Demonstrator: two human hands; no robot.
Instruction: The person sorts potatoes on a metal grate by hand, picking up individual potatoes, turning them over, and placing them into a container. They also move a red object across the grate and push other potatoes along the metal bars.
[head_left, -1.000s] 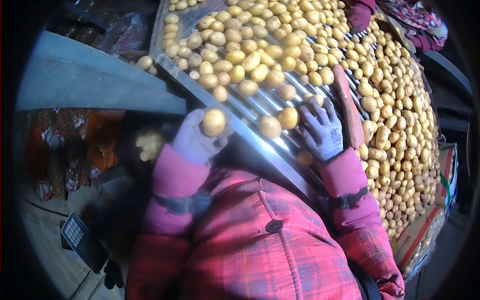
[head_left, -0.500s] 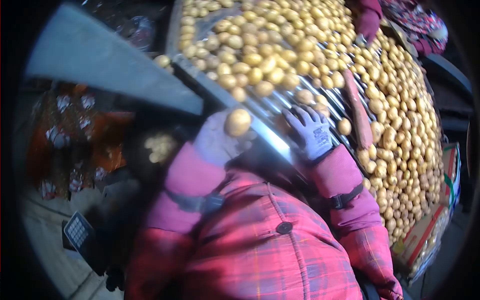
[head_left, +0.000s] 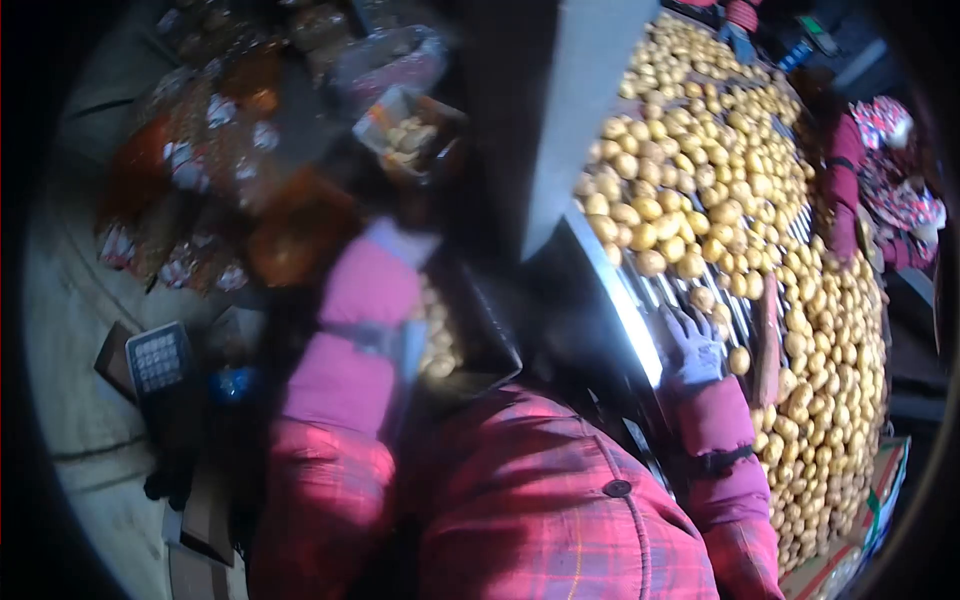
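Observation:
In a pale glove, my left hand (head_left: 400, 243) is over the dark area left of the metal post, above a container of potatoes (head_left: 438, 335). It is blurred, and its fingers and anything in them cannot be made out. My gloved right hand (head_left: 695, 347) rests with spread fingers on the metal rollers (head_left: 652, 290) at the near edge of the sorting table, holding nothing. Loose potatoes (head_left: 720, 210) cover much of the table. A single potato (head_left: 739, 360) lies just right of my right hand, beside a long reddish bar (head_left: 768, 345).
A grey metal post (head_left: 585, 110) rises at the table's left edge. Another person's sleeve (head_left: 843, 185) reaches over the potatoes at the right; a further person's hand (head_left: 738, 45) shows at the top. Orange bags (head_left: 300, 225), an open box (head_left: 375, 130) and a keypad device (head_left: 158, 358) are at the left.
The view has turned left. My left hand has moved away from the table's edge to the left, and the potato seen in it before is no longer visible. My right hand stays on the rollers.

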